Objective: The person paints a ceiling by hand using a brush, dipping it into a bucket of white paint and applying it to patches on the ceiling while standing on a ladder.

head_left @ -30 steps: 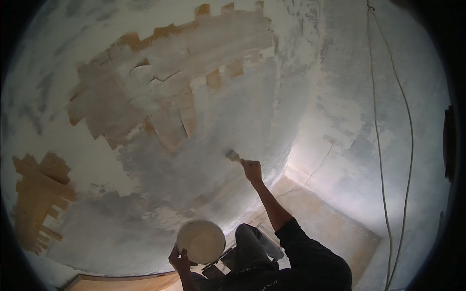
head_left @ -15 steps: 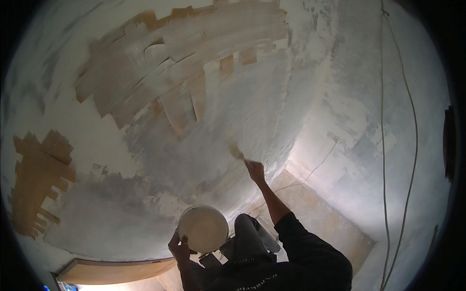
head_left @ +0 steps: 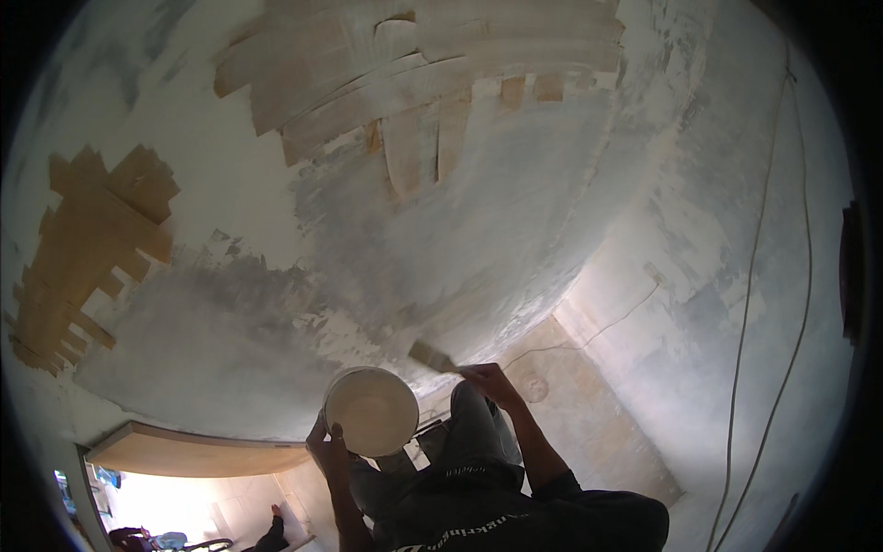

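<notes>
My left hand (head_left: 328, 443) grips the left rim of a round pale bucket (head_left: 327, 397), thumb over the edge. Cream-coloured matter shows inside it. My right hand (head_left: 492, 382) is closed round the handle of a wide flat paintbrush (head_left: 432, 356). The brush is in the air just right of the bucket, its pale bristles pointing up and left, apart from the rim. Beyond both hands stretches a wall (head_left: 441, 248) with grey and whitish smears. Across its upper part runs a broad brownish patch (head_left: 368, 83) with a streaky pale coat.
A smaller tan patch (head_left: 83, 248) marks the wall at left. Two thin ropes (head_left: 747, 322) hang down the right wall (head_left: 681, 368). A cable (head_left: 589, 347) runs by the corner above the floor (head_left: 598, 414). At lower left are a wooden door (head_left: 202, 451) and a person's dark-clothed limb (head_left: 269, 534).
My right hand has drawn the brush down from near the wall toward the bucket. The view has shifted, with the wall patches now higher and farther right. My left hand keeps hold of the bucket.
</notes>
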Demonstrator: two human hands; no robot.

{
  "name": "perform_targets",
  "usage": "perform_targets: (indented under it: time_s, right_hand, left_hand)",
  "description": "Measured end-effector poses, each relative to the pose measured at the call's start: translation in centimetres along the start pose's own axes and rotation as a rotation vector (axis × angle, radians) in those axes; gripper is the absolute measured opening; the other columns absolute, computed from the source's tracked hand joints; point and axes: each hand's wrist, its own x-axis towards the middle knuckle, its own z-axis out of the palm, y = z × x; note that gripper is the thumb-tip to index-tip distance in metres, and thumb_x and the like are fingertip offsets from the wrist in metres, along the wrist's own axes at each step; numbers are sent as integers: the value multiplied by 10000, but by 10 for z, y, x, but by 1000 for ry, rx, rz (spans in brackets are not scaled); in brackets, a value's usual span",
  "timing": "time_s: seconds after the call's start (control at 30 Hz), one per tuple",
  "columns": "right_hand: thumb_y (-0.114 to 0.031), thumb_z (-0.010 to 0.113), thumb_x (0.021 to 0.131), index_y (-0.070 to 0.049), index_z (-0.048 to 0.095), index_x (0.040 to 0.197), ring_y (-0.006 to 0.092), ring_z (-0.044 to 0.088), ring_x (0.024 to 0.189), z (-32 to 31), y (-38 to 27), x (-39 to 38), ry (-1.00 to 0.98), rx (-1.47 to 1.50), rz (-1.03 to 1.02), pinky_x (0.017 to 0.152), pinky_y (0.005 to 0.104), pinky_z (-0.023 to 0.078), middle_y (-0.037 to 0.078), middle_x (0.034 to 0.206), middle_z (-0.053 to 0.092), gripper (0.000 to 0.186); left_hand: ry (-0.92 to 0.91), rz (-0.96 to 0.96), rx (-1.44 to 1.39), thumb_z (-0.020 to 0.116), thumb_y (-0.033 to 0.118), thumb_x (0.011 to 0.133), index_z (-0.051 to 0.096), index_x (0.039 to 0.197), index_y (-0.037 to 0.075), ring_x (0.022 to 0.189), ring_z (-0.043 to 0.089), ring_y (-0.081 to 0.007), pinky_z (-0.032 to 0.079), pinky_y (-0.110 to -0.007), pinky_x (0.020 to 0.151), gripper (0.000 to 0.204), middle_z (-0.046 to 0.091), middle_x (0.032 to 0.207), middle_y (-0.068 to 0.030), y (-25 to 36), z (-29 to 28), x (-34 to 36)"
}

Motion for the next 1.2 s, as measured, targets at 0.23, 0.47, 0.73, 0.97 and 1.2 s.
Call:
perform_targets:
  time_s: [0.23, 0.47, 0.73, 0.97, 1.2]
  right_hand:
    - [-341, 603, 842, -73, 691, 1055, 331, 646, 925, 66, -79, -12, -557, -830, -245, 835, 409, 512, 146, 970, 690, 354]
    - [-199, 541, 775, -109, 670, 875, 299, 678, 766, 143, 10, 2, -324, -1225, -440, 683, 444, 535, 134, 797, 681, 186]
    - [-221, 601, 737, -86, 671, 852, 281, 681, 680, 166, 37, -4, -481, -1377, -367, 600, 428, 539, 119, 757, 680, 190]
    - [-231, 549, 768, -53, 652, 860, 328, 683, 764, 144, 48, 24, -642, -1291, -405, 683, 455, 547, 170, 804, 681, 225]
    - [-243, 521, 799, -42, 672, 812, 314, 681, 783, 139, -31, 4, -407, -1210, -265, 676, 445, 544, 222, 859, 669, 252]
  left_hand:
    - [35, -68, 250, 647, 239, 831, 648, 1062, -44, 919, 677, -304, 511, -402, 820, 365, 684, 997, -218, 24, 13, -20]
    - [-77, -195, 285, 629, 129, 795, 647, 1101, -14, 843, 659, -398, 515, -446, 724, 338, 667, 956, -242, 54, 22, -34]
    - [-79, -65, 265, 570, 77, 778, 620, 1118, -54, 892, 634, -423, 502, -479, 810, 368, 635, 1035, -277, 55, 31, -30]
    - [28, 66, 326, 572, 76, 771, 642, 1053, -61, 744, 637, -427, 489, -485, 659, 321, 632, 792, -282, 49, 26, -31]
    - [9, -66, 314, 591, 91, 751, 655, 850, -52, 602, 613, -409, 467, -454, 556, 185, 600, 667, -269, 58, 22, -31]
